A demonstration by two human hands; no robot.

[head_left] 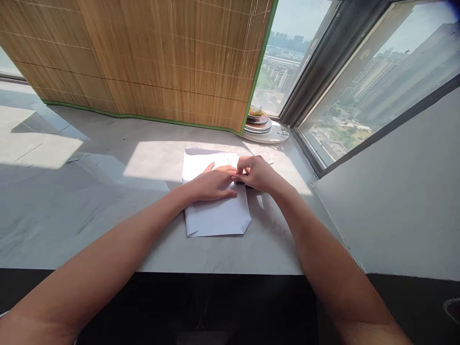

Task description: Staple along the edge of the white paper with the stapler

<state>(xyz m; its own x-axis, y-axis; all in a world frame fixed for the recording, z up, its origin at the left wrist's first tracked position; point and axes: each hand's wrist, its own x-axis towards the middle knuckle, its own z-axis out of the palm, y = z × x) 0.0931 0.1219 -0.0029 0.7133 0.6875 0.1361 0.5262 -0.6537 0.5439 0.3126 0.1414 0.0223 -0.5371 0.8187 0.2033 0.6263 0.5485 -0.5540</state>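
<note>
White paper [217, 220]: laid on the counter right in front of the person, somewhere around the middle of the view. Looks folded or stacked, but the layer count can't be made out.
Long axis: run pretty much straight away from the body, from the near counter edge toward the blind. The short near edge is set roughly parallel to the counter's.
Corners: the near right one is cut off on a slant, and a small crease is seen at the near left.
Left hand [215, 184]: rested palm down across the sheet, fingers a bit spread and aimed rightward.
Right hand [253, 172]: thumb and index brought together in a pinch at the paper's right side, by a small dark item [239, 182]. What exactly is pinched can't be told, since it's mostly covered.
Counter [89, 215]: pale grey, marble-look, crossed by sunlit patches and shadows.
Bamboo blind [151, 62]: hung at the back, trimmed in green.
Plates [258, 128]: stacked in the window corner.
Windows [345, 110]: dark-framed, city buildings seen far below.
Wall [388, 201]: white, on the right.
</note>
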